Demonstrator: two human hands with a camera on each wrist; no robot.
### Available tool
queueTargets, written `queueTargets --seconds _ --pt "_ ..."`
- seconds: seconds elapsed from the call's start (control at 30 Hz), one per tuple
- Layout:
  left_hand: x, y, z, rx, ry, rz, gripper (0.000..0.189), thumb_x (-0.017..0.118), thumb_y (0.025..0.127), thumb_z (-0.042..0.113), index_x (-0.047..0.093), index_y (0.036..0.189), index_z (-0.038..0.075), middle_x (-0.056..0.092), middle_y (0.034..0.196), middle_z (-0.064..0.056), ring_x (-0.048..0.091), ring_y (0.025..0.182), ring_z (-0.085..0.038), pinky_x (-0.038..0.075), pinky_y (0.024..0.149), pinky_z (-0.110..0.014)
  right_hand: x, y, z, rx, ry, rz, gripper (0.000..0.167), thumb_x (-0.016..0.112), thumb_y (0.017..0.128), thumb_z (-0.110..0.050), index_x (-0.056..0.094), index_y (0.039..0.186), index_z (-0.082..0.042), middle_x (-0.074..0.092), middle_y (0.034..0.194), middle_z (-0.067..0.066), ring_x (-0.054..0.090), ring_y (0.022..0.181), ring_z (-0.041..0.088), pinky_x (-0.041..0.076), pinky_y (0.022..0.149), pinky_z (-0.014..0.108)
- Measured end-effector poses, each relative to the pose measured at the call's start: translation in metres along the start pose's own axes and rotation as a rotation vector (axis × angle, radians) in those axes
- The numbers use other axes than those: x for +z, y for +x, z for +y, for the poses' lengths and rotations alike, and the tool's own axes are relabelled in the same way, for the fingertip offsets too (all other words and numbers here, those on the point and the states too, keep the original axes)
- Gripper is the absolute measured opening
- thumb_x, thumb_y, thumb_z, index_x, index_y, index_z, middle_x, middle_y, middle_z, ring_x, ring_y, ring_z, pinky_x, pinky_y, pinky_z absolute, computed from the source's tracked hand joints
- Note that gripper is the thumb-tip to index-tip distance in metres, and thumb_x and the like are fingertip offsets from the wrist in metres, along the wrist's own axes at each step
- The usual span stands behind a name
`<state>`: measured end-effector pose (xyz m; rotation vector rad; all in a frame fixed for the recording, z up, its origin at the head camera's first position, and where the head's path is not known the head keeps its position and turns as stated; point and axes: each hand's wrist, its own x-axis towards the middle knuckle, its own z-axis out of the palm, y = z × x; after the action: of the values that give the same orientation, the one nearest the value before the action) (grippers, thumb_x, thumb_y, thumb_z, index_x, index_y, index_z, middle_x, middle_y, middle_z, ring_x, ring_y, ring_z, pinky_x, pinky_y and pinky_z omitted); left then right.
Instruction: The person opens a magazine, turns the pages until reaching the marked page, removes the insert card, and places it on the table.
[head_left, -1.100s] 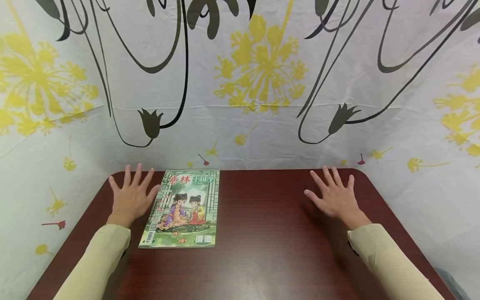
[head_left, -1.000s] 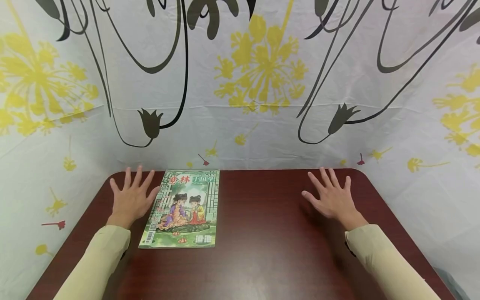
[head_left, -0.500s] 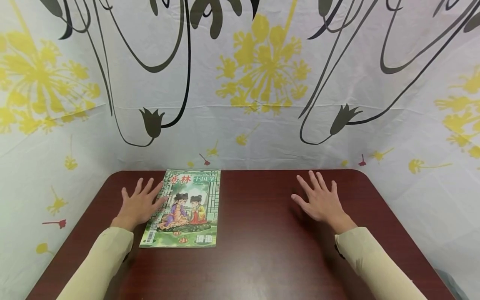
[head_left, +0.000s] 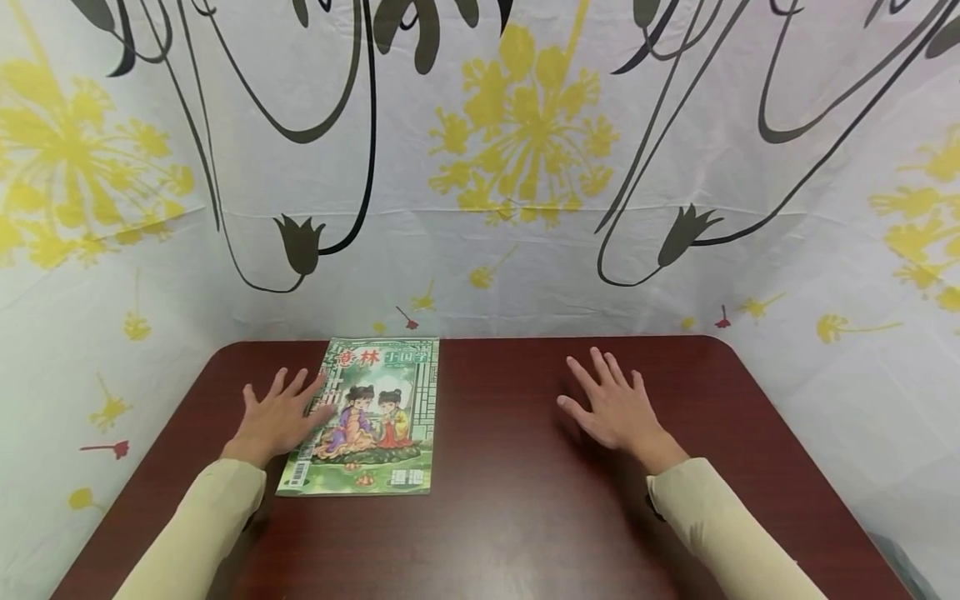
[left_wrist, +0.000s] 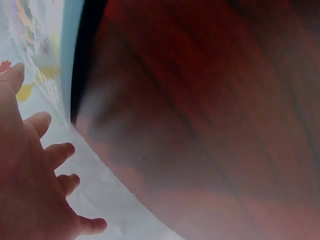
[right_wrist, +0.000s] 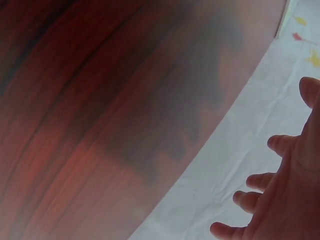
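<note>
A green magazine [head_left: 375, 417] with two cartoon figures on its cover lies flat on the dark red wooden table, left of the middle. My left hand [head_left: 276, 421] is spread at its left side; in the head view the thumb and index finger overlap the cover's left edge. The left wrist view shows that hand [left_wrist: 25, 175] with fingers apart, beside the magazine's edge [left_wrist: 67, 60]. My right hand [head_left: 615, 410], also spread, hovers over the table to the right of the magazine and casts a shadow. Nothing is between its fingers in the right wrist view.
The table [head_left: 495, 533] has rounded far corners. A white cloth [head_left: 480, 250] printed with yellow and dark flowers hangs behind it and along both sides. Beige sleeves [head_left: 202, 525] cover both forearms.
My right hand has moved left and slightly nearer, toward the middle of the table. My left hand has shifted right and nearer, so its thumb side overlaps the magazine. The magazine stays in place.
</note>
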<state>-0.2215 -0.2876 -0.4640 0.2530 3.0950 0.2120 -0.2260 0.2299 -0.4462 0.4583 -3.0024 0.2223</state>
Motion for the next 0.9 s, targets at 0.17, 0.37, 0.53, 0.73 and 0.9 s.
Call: queueTargets --seconds 0.17,0.37,0.53,0.73,0.9 --pt "0.002 -0.002 0.002 0.028 -0.011 -0.014 0.077 0.045 0.097 0.063 0.038 0.154 0.011 0.029 0.156 -0.028 0.017 0.144 -0.054 0.003 0.1 -0.083 0.006 0.002 -0.014 -0.029 0.012 -0.007 0.071 0.044 0.099 -0.059 0.034 0.156 -0.019 0.022 0.161 0.023 0.021 0.147 0.044 0.019 0.108 0.072" --pt "0.004 -0.001 0.002 0.046 -0.032 -0.028 0.08 0.046 0.094 0.066 0.038 0.154 0.013 0.031 0.156 -0.028 0.017 0.144 -0.053 0.005 0.101 -0.082 0.013 0.003 -0.029 -0.066 0.05 0.013 0.072 0.045 0.098 -0.06 0.036 0.156 -0.019 0.023 0.161 0.022 0.023 0.147 0.043 0.018 0.108 0.071" --pt "0.006 0.0 0.001 0.052 -0.032 -0.024 0.081 0.046 0.094 0.067 0.038 0.154 0.014 0.031 0.156 -0.027 0.017 0.144 -0.052 0.005 0.101 -0.082 0.019 0.005 -0.037 -0.085 0.077 0.017 0.071 0.046 0.098 -0.06 0.036 0.156 -0.02 0.024 0.161 0.022 0.025 0.146 0.042 0.019 0.108 0.071" --pt "0.006 -0.002 0.002 0.061 -0.024 -0.01 0.078 0.046 0.095 0.066 0.039 0.154 0.014 0.031 0.156 -0.027 0.017 0.145 -0.051 0.007 0.101 -0.082 0.022 0.007 -0.049 -0.094 0.073 0.004 0.071 0.046 0.097 -0.061 0.036 0.156 -0.022 0.026 0.161 0.021 0.023 0.148 0.04 0.019 0.11 0.07" --pt "0.007 -0.003 0.003 0.074 -0.014 0.009 0.076 0.048 0.095 0.064 0.041 0.152 0.014 0.033 0.154 -0.028 0.019 0.144 -0.05 0.01 0.1 -0.082 0.026 0.008 -0.059 -0.102 0.075 -0.02 0.073 0.043 0.097 -0.064 0.035 0.156 -0.023 0.026 0.161 0.02 0.021 0.148 0.039 0.018 0.11 0.07"
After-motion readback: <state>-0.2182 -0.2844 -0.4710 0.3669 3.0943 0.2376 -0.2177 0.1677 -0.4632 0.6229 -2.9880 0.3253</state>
